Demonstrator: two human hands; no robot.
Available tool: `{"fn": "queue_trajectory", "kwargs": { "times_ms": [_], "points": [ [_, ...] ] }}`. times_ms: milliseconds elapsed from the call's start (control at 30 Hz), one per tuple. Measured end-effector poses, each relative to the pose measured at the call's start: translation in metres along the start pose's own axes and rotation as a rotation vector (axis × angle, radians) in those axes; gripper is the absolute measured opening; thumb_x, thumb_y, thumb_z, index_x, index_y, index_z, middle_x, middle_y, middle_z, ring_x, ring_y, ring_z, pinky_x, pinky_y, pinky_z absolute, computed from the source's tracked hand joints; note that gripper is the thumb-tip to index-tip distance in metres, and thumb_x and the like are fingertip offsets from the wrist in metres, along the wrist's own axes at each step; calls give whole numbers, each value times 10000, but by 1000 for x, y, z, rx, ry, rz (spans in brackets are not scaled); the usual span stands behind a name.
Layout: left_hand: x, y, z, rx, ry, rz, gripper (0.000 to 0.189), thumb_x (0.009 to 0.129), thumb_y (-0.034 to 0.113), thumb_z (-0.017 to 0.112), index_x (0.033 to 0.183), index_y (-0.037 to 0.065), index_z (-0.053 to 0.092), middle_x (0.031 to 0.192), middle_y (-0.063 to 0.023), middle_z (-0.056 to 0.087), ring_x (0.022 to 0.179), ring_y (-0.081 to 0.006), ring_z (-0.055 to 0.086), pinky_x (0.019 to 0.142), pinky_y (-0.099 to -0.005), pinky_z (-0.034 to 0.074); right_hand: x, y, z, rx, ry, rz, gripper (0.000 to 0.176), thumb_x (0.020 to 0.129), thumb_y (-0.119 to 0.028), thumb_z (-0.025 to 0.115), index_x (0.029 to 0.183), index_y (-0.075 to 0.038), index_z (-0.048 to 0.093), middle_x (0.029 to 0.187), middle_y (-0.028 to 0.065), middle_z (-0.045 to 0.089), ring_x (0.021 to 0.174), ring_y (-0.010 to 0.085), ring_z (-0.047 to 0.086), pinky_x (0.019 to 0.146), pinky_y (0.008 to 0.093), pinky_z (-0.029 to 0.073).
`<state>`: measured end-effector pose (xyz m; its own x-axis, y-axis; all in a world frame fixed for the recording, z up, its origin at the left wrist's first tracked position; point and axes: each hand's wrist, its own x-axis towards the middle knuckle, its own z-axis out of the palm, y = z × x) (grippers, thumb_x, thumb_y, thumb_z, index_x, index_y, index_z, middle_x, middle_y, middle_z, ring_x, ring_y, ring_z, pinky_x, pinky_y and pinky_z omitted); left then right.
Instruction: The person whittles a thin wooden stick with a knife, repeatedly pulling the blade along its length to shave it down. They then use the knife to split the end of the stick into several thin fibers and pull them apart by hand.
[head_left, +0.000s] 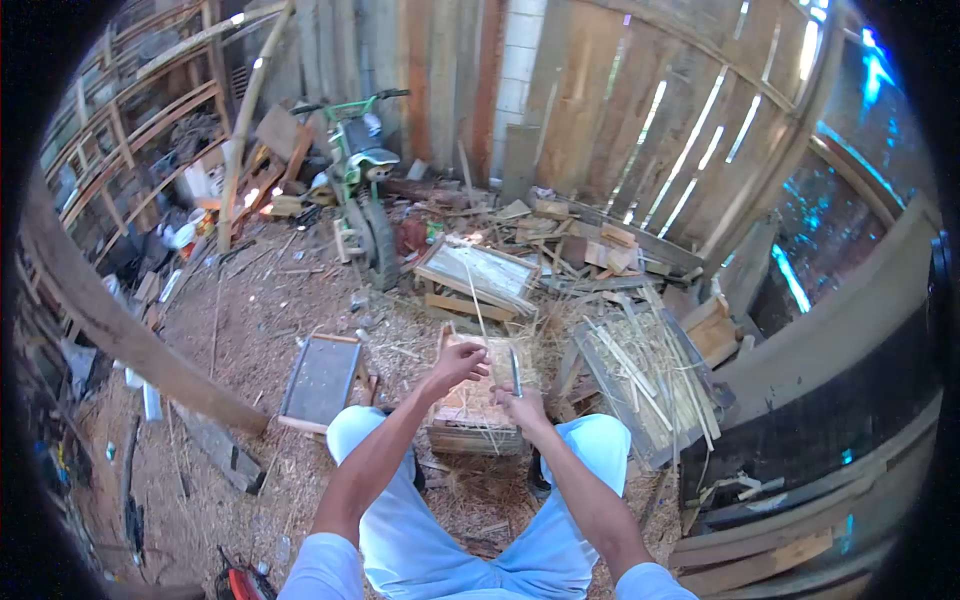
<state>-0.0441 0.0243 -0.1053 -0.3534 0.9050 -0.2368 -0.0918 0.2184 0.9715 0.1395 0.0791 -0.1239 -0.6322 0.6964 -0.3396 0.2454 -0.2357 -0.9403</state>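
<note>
Pinching a thin pale strip (pixel 474 295), our left hand (pixel 460 366) has it raised over the low wooden counter (pixel 458 412) right in front of us, one end pointing far. And on the right, our right hand (pixel 522 406) is wrapped firmly round a knife (pixel 516 370), blade pointing away, just beside the strip! Is the edge touching it? From here we cannot tell. Fine shavings (pixel 492 432) lie across the counter, so we'd call this step trimming the strip thinner. The next move, we reckon, calls for a steady left grip, the blade laid shallow and the stroke kept clear of our fingers. Out left sits a dark-topped stool (pixel 322 378); out right, a sloping board (pixel 655 440) loaded with more strips (pixel 630 365). Far off stands a green motorbike (pixel 370 158).
</note>
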Motion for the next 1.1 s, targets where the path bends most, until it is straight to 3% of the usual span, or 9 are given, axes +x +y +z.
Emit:
{"fn": "queue_trajectory", "kwargs": {
  "times_ms": [200, 300, 433, 700, 867, 900, 933, 1033, 1100],
  "points": [
    [-3, 12, 25, -10, 42, 205, 309, 855, 79, 635, 1135, -16, 543, 867, -92, 612, 739, -170, 638, 628, -287, 549, -19, -2, -8, -137, -17, -175, 229, 848, -268, 645, 873, -50, 711, 797, 31, 702, 723, 123, 587, 690, 296, 447],
    [4, 21, 34, -42, -14, 328, 286, 829, 61, 659, 1092, -1, 565, 844, -78, 588, 693, -142, 627, 586, -273, 544, -24, -10, -25, -194, 8, -77, 218, 844, -253, 640, 905, -57, 715, 816, 41, 708, 751, 132, 607, 722, 305, 457],
    [3, 32, 65, 141, -28, 419, 266, 814, 33, 661, 1058, -12, 564, 806, -65, 537, 625, -137, 616, 547, -254, 521, -32, -13, -47, -230, 7, -184, 218, 854, -220, 637, 980, -52, 693, 835, 48, 698, 704, 89, 580, 623, 257, 449],
    [30, -29, 95, 424, -134, 221, 357, 784, 39, 651, 1111, -67, 554, 796, -97, 612, 620, -173, 647, 528, -285, 507, 2, 0, -125, -411, 368, -37, 217, 785, -211, 649, 941, -64, 685, 809, 46, 660, 642, 122, 584, 532, 288, 461],
    [72, -72, 128, 563, -209, 178, 452, 770, 17, 672, 1195, -39, 530, 846, -96, 628, 717, -176, 649, 604, -294, 520, 7, -20, -201, -870, 708, -10, 174, 774, -101, 556, 857, -8, 678, 906, 210, 667, 852, 341, 656, 696, 437, 517],
    [82, -83, 138, 598, -171, 335, 440, 761, 104, 679, 1168, -4, 552, 856, -119, 645, 754, -216, 654, 652, -331, 517, -2, -26, -212, -943, 760, 2, 176, 770, -80, 542, 854, 2, 672, 922, 228, 658, 897, 364, 647, 723, 464, 519],
    [87, -85, 149, 629, -129, 495, 435, 752, 192, 685, 1141, 31, 574, 866, -141, 662, 790, -256, 660, 701, -368, 514, 1, -16, -225, -940, 756, 5, 176, 770, -80, 542, 854, 2, 672, 922, 228, 658, 897, 364, 647, 723, 464, 519],
    [99, -71, 189, 628, -176, 275, 417, 763, 179, 668, 1134, 14, 573, 888, -155, 664, 839, -277, 652, 721, -356, 507, 12, 3, -247, -985, 857, 65, 163, 767, -56, 541, 847, 11, 667, 893, 232, 657, 891, 360, 652, 747, 479, 523],
    [93, -49, 205, 662, -198, 330, 403, 780, 162, 662, 1139, 4, 569, 899, -130, 650, 821, -243, 648, 694, -335, 509, 10, 2, -250, -1097, 841, 92, 162, 778, -51, 538, 861, 6, 665, 924, 243, 650, 895, 358, 653, 743, 462, 528]
  ]
}}
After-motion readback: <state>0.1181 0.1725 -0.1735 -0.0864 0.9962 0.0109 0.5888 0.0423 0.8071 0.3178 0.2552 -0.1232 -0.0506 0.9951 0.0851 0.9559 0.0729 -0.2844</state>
